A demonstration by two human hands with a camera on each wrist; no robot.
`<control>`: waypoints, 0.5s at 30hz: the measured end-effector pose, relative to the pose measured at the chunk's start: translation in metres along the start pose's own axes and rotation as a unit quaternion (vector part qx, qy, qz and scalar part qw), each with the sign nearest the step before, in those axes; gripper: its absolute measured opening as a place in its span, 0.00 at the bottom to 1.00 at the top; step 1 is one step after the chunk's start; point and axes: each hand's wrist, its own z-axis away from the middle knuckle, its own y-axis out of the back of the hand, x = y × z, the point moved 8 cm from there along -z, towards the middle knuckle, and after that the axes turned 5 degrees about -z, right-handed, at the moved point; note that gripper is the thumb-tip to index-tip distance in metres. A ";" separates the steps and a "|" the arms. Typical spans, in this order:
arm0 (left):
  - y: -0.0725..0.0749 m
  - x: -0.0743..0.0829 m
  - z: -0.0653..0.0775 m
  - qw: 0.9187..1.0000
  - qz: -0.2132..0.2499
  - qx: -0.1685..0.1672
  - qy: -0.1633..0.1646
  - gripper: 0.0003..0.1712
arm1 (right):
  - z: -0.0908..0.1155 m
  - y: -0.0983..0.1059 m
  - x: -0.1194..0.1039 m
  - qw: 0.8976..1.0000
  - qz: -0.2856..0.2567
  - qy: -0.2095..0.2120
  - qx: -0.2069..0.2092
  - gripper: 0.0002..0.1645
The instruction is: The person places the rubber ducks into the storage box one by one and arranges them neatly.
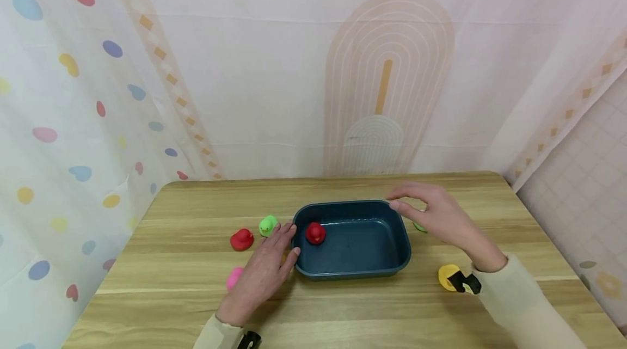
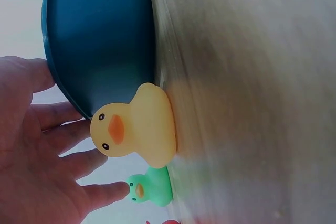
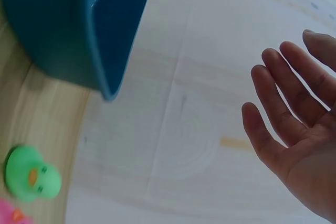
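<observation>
A dark blue plastic basin (image 1: 352,245) stands on the table, with one red rubber duck (image 1: 315,233) inside near its left end. My left hand (image 1: 266,264) is at the basin's left end, fingers extended, thumb and fingertips right at the rim. Close by that hand, outside the basin, sits a yellow rubber duck (image 2: 152,129), mostly hidden by the hand in the head view. My right hand (image 1: 436,213) hovers by the basin's far right corner, fingers loosely bent and holding nothing. Below it a green duck (image 3: 34,174) shows in the right wrist view.
Left of the basin sit a light green duck (image 1: 267,225), a red duck (image 1: 242,239) and a pink duck (image 1: 234,277) partly behind the left hand. A yellow duck (image 1: 448,277) lies beside the right wrist. A patterned curtain (image 1: 274,93) hangs behind the wooden table (image 1: 196,305).
</observation>
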 end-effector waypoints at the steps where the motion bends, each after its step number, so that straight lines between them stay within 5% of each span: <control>1: 0.000 0.000 0.000 1.000 0.000 -0.001 0.001 0.31 | 0.003 0.002 0.002 1.000 0.002 -0.004 0.001 0.11; 15: -0.001 -0.001 0.001 1.000 0.006 0.003 -0.002 0.31 | 0.027 0.028 0.039 0.999 0.038 -0.032 0.020 0.10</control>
